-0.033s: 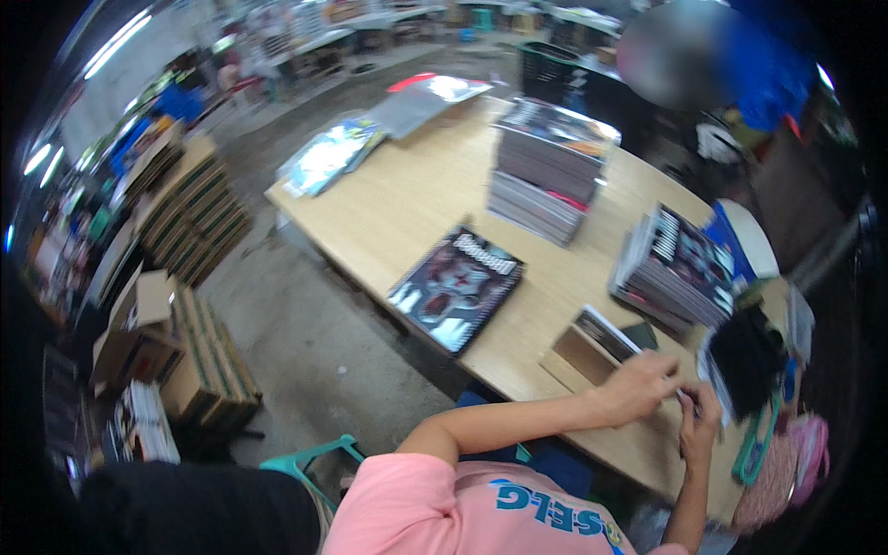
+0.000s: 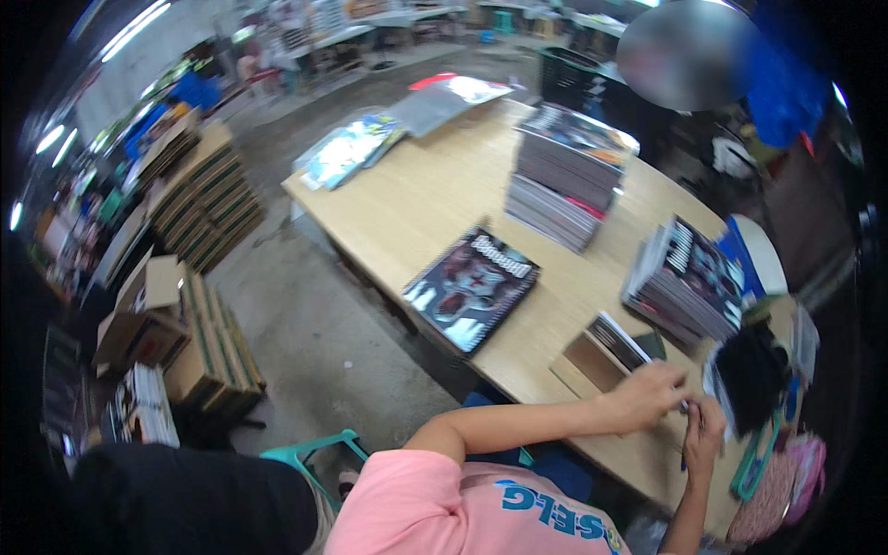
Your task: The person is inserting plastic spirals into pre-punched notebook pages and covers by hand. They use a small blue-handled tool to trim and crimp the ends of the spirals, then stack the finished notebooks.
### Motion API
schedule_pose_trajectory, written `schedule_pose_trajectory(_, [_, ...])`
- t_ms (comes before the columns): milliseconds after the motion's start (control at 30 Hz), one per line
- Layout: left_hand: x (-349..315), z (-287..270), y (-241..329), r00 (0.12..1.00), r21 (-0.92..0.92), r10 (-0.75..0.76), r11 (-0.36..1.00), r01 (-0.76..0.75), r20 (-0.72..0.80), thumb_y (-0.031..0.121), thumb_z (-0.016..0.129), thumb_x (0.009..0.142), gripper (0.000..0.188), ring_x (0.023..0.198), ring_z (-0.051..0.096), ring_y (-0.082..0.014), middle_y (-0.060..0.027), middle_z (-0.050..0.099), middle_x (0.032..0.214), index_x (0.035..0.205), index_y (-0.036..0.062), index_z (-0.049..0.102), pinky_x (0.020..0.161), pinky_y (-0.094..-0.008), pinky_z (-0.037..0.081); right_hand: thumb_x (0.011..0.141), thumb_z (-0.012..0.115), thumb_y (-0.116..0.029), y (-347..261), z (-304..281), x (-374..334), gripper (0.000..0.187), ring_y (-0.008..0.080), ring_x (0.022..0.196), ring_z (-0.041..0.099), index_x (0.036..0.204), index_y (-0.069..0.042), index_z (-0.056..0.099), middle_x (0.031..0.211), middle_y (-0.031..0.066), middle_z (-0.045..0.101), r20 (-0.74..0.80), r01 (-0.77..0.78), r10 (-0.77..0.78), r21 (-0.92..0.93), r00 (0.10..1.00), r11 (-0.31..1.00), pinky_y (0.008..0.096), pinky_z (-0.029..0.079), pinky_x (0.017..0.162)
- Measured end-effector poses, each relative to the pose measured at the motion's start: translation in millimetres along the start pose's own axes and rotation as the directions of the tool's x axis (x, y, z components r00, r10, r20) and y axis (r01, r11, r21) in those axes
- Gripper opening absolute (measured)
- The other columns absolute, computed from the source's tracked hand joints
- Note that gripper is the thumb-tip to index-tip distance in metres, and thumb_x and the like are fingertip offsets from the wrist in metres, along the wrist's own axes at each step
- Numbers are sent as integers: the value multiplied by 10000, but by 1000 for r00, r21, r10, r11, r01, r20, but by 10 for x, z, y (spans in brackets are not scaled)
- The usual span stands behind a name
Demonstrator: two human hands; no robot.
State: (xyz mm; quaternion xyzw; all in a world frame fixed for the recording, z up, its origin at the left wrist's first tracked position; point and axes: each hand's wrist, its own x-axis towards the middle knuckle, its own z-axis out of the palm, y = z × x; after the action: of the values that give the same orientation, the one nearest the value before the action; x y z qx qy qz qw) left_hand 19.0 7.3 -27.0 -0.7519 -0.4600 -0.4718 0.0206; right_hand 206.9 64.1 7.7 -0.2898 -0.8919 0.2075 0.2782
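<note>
My left hand (image 2: 646, 398) is closed, fingers pinched together, over the table's right part. Close beside it, my right hand (image 2: 705, 425) is closed around a slim dark pen-like item (image 2: 684, 459). Fingertips of both hands nearly meet at a small shiny piece; what the left fingers hold is hidden. Just beyond my left hand stands an open brown box (image 2: 592, 363) with a dark-and-white card or booklet (image 2: 618, 340) leaning in it. A spiral-bound notebook (image 2: 472, 289) with a dark illustrated cover lies to the left on the table.
Tall notebook stack (image 2: 566, 176) at the table's far side; another stack (image 2: 684, 277) at right. Plastic-wrapped packs (image 2: 350, 153) lie far left. Black cloth (image 2: 751, 379), a green tray (image 2: 754, 462) and a pink pouch (image 2: 807, 472) crowd the right edge. Cartons (image 2: 213, 342) stand on the floor.
The whole view has shifted slightly, so the table and its things sit a little further right and lower. My hands stay together, with almost the same grip.
</note>
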Motion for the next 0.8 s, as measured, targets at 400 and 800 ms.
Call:
schedule_pose_trajectory(400, [47,83,29,994,129,84,989,-75,-69,223,680,754,368,941,539,-275,-115,520,1017,1069,64,576,782,-402,390,816,640,-204,451,208,938,323,305,1034,556,1065,2,638,1091,182,586,394,-83,73,9,916,997,383,441,883])
schedule_pose_trajectory(800, [107,-98,86,946,109,176,982,-151,-273,222,679,711,368,973,565,-297,-123,573,990,1032,55,609,852,-445,426,775,634,-265,1026,290,804,433,324,1032,549,1132,-23,670,1081,192,563,386,-3,-17,51,922,999,382,441,890])
